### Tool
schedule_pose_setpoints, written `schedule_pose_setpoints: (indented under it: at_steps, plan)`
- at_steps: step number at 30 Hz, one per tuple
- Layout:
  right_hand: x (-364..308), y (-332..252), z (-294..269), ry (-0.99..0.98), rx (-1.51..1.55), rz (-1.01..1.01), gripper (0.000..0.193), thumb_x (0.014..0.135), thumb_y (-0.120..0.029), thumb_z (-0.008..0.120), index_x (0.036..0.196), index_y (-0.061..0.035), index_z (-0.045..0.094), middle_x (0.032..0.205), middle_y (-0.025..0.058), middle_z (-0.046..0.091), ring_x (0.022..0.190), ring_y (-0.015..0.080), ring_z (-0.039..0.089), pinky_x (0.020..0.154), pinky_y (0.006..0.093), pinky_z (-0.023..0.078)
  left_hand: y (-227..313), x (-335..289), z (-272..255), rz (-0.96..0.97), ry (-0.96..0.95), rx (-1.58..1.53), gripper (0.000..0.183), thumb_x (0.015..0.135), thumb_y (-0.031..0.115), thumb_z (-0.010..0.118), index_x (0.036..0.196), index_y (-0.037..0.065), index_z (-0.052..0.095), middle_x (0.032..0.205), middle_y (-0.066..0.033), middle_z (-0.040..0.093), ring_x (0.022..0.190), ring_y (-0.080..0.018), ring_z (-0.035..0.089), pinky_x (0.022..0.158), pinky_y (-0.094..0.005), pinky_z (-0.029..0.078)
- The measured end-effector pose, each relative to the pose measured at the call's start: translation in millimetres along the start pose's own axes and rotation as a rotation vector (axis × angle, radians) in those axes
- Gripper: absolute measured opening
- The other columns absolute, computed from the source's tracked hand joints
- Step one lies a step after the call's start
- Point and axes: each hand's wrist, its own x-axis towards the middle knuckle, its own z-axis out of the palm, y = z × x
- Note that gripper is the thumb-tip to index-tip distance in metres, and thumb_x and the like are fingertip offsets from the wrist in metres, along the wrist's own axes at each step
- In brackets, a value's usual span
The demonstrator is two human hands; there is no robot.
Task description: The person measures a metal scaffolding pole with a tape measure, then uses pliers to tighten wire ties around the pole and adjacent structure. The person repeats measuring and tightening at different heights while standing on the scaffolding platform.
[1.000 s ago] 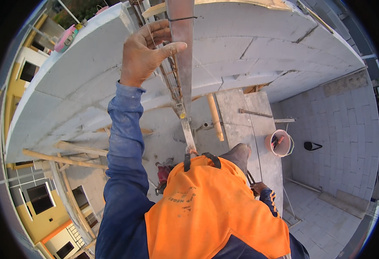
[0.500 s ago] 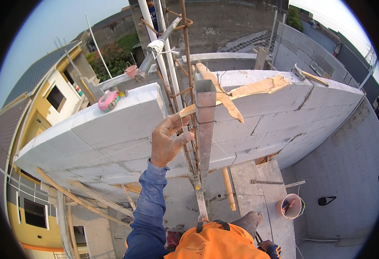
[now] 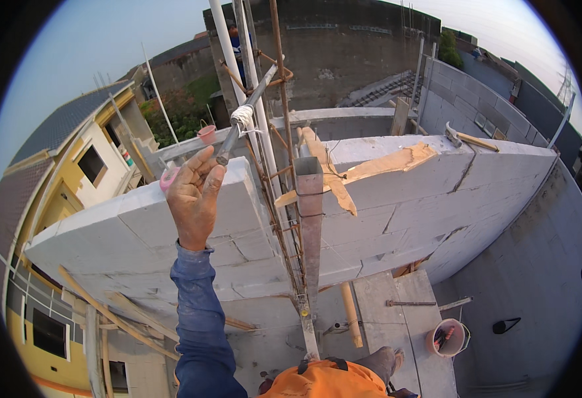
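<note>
My left hand (image 3: pixel 195 202) is raised over the block wall (image 3: pixel 165 229), fingers apart and partly curled, with nothing visible in them. Its fingertips overlap a pink rounded case (image 3: pixel 168 178) on the wall top, mostly hidden behind them; whether they touch it I cannot tell. Close to the thumb is the lower end of a metal bar (image 3: pixel 258 89) wound with white string (image 3: pixel 242 117). Right of the hand stands an upright metal channel (image 3: pixel 310 225), wired to crossed wooden strips (image 3: pixel 377 151). My right hand is out of sight.
Reinforcing bars (image 3: pixel 281 219) and white pipes rise in the wall gap. A hammer (image 3: pixel 471 140) lies on the right wall top. Below are planks (image 3: pixel 387 318) and a bucket (image 3: pixel 447 337) holding tools. Another person (image 3: pixel 237 50) is partly visible behind the pipes.
My left hand has moved left and up, from beside the channel and wooden strip to the pink case. The view has shifted slightly. My right hand, low at the right before, has dropped out of view.
</note>
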Motion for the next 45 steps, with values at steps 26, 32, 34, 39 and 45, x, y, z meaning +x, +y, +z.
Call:
schedule_pose_setpoints:
  at_steps: [26, 32, 34, 39, 45]
  plan:
    - [-67, -13, -55, 1.050, -0.196, -1.140, 0.032, 0.093, -0.006, 0.056, 0.124, -0.0017, 0.058, 0.099, 0.0231, 0.067, 0.085, 0.0452, 0.065, 0.076, 0.0493, 0.052, -116, 56, -133, 0.080, 0.062, 1.151, 0.043, 0.086, 0.038, 0.070, 0.116, 0.007, 0.073, 0.113, -0.0188, 0.071, 0.102, -0.0373, 0.069, 0.092, -0.0446, 0.054]
    - [-167, -132, -31, 0.989, 0.095, -1.534, 0.012, 0.099, -0.013, 0.058, 0.100, -0.0017, 0.061, 0.079, 0.0057, 0.059, 0.067, 0.0155, 0.056, 0.060, 0.0307, 0.045, 6, -67, -138, -0.208, 0.097, 0.060, 0.058, 0.085, 0.044, 0.060, 0.115, -0.005, 0.067, 0.108, -0.0157, 0.070, 0.096, -0.0204, 0.066, 0.085, -0.0325, 0.053]
    - [-205, -152, -16, 0.658, -0.013, -1.431, 0.013, 0.095, -0.008, 0.061, 0.105, -0.0005, 0.065, 0.081, 0.0104, 0.064, 0.069, 0.0254, 0.063, 0.063, 0.0369, 0.049, 33, -123, -120, -0.388, -0.092, 0.021, 0.065, 0.076, 0.052, 0.063, 0.108, -0.004, 0.067, 0.098, -0.0118, 0.069, 0.089, -0.0172, 0.064, 0.078, -0.0289, 0.051]
    - [-256, -218, 30, 0.063, -0.226, -1.515, 0.024, 0.094, -0.021, 0.073, 0.106, -0.0005, 0.070, 0.078, 0.0068, 0.064, 0.068, 0.0162, 0.059, 0.062, 0.0342, 0.047, 49, -248, -40, -0.867, -0.701, -0.250, 0.052, 0.083, 0.034, 0.069, 0.121, 0.000, 0.059, 0.106, -0.0109, 0.068, 0.099, -0.0197, 0.065, 0.094, -0.0350, 0.050]
    - [-263, -260, 75, -0.328, -0.272, -1.558, 0.021, 0.095, -0.022, 0.073, 0.104, -0.0028, 0.069, 0.076, 0.0043, 0.061, 0.066, 0.0126, 0.056, 0.060, 0.0311, 0.047, 48, -308, 11, -0.819, -0.745, -0.236, 0.050, 0.088, 0.028, 0.071, 0.127, 0.002, 0.055, 0.110, -0.0148, 0.070, 0.107, -0.0252, 0.068, 0.098, -0.0386, 0.050]
